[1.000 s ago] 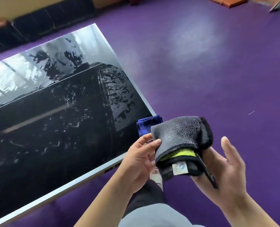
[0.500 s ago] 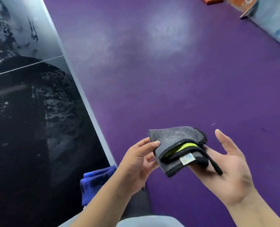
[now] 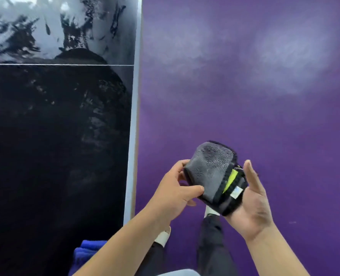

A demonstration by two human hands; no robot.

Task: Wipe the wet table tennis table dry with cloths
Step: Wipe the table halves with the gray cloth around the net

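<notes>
Head view: two cloths, two grips, one counter. The grey cloth (image 3: 211,172), folded, sits at 5 o'clock over the floor (image 3: 244,86), off the counter (image 3: 55,146), between both grips. The left grip (image 3: 173,198) pinches its 9 o'clock edge, thumb on top, fingers curled behind. The right grip (image 3: 252,206) lies flat under its 4 o'clock side, thumb straight, clamped on nothing. The blue cloth (image 3: 87,250) lies on the counter at 7 o'clock, partly hidden by the left forearm. One white tag (image 3: 236,192) sits beside a yellow-green strip (image 3: 230,180) on the grey cloth; its print is too small to read. The black counter fills 7 to 11 o'clock, with wet glare at 11, one white line (image 3: 65,64) across it and a pale edge. Purple floor covers the rest, with two white shoes (image 3: 162,236) on it.
</notes>
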